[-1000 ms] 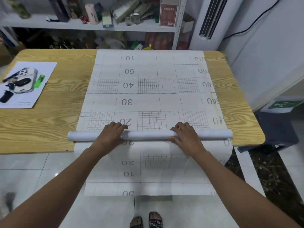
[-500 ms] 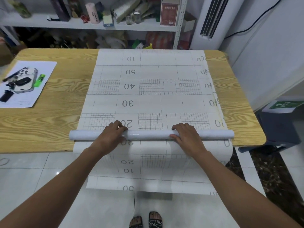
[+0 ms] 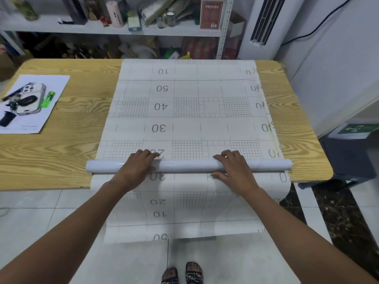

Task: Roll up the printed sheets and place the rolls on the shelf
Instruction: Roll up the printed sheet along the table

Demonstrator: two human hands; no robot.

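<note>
White glossy roll [image 3: 188,166] lies crosswise under both hands, close to near edge of bench [image 3: 61,156]. L hand [image 3: 137,167]: fingers curled over top of roll. R hand [image 3: 233,169]: fingers over top, thumb on near side. So both hold the roll, neither free.

Beyond my fingertips the printed sheet [image 3: 184,109] runs flat out to far bench edge. Below my wrists a flap [image 3: 184,212] hangs off the edge toward my feet; can't tell if it's the same sheet or a 2nd one.

Progress, est.: rolling started but early. Roll is thin and most of the length is flat ahead of hands. Left to do: finish rolling, take up the hanging part, then carry to shelf [image 3: 102,27] behind far end of bench. Shelf is cluttered; no rolls on it that I can make out.
</note>
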